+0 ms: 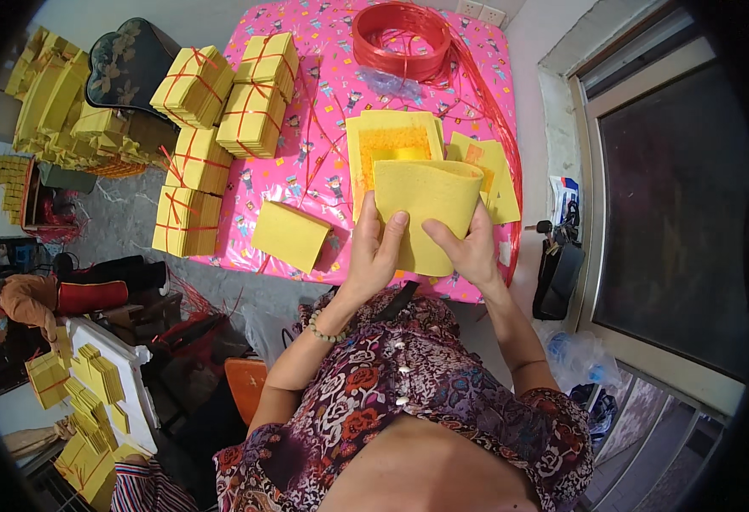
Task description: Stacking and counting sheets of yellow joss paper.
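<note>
Hands (pixel 374 256) (pixel 475 252) hold paper (pixel 428 194), bend rightward, long axis unclear.

Bundles (pixel 185 230) stand on the left of the table (pixel 328 60); a coil (pixel 400 64) lies to their right, at the far side. Nearer than the coil lie flat sheets (pixel 396 128), with a folded paper (pixel 291 236) to their left.

Left hand (pixel 378 247) and right hand (pixel 470 247), partly hidden behind folded yellow paper (pixel 430 192); orange print (pixel 394 138), partly covered, seemingly blurred.
</note>
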